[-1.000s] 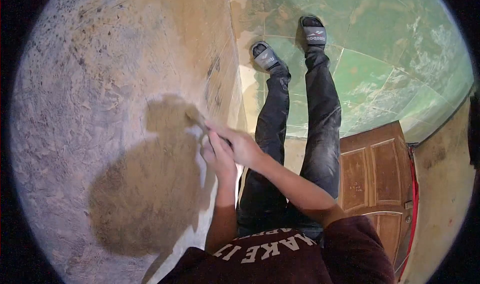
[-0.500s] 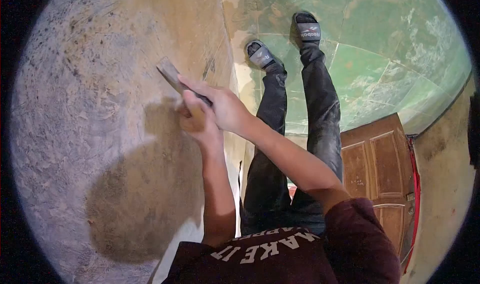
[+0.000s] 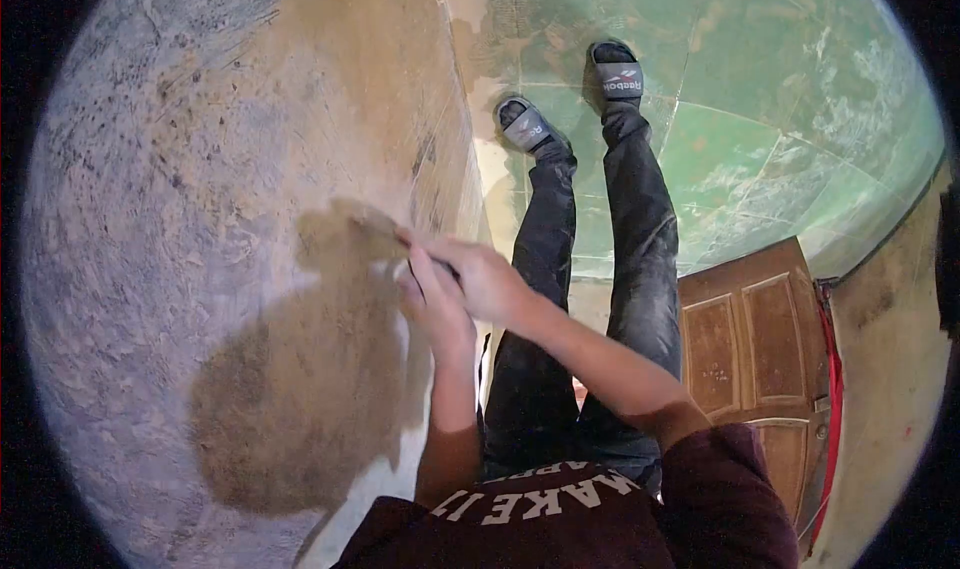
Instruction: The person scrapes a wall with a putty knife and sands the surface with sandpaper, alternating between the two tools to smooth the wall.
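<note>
Both my hands are wrapped round one scraper (image 3: 376, 221), its flat blade pointing up and to the left, close against the wall (image 3: 240, 219). My right hand (image 3: 487, 281) closes on the dark handle from the right. Beside and below it, my left hand (image 3: 437, 304) grips the same handle, fingers curled. The handle is mostly hidden in the two hands. The wall is mottled, grey and rough on the left and tan near the blade, with dark specks higher up. A shadow of my head and hands falls across it.
My feet in grey slide sandals (image 3: 525, 127) stand on a green tiled floor (image 3: 730, 119) with whitish smears. A brown panelled door (image 3: 745, 339) is at the right, a red strip (image 3: 832, 399) along its edge. The wall meets the floor just left of my feet.
Both hands and the scraper have moved down and slightly right along the wall, away from the higher spot. The blade now lies more level. Both hands have kept their hold.
</note>
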Demonstrator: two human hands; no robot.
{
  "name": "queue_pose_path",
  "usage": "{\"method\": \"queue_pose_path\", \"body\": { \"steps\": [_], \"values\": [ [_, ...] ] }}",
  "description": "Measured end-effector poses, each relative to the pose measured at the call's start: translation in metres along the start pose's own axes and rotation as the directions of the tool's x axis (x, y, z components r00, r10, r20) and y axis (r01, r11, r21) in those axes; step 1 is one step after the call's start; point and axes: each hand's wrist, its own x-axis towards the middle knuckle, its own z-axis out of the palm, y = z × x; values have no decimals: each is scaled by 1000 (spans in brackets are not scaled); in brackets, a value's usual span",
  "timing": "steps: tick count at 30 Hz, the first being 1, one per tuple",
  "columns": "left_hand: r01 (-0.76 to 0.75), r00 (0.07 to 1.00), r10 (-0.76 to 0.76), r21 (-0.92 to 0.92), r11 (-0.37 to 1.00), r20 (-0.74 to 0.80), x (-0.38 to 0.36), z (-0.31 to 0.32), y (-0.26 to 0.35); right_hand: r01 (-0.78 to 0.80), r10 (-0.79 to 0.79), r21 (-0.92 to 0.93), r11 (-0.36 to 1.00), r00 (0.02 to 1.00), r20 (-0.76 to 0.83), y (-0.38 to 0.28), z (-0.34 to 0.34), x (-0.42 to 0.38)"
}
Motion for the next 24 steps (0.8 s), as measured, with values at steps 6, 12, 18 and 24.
{"method": "queue_pose_path", "body": {
  "steps": [6,12,18,24],
  "values": [
    [203,967,-199,-8,979,160,37,30,53,-95,96,18,995,995,-42,-23,-25,67],
    [-67,998,65,110,992,22,-4,-2,-19,32,-32,-12,999,998,49,16,-6,-3],
    [-12,1000,12,16,1000,22,44,47,39,159,-156,18,987,983,-97,-9,-34,69],
    [-239,971,218,351,905,99,14,-8,-26,62,-63,44,997,998,12,32,5,3]
  ]
}}
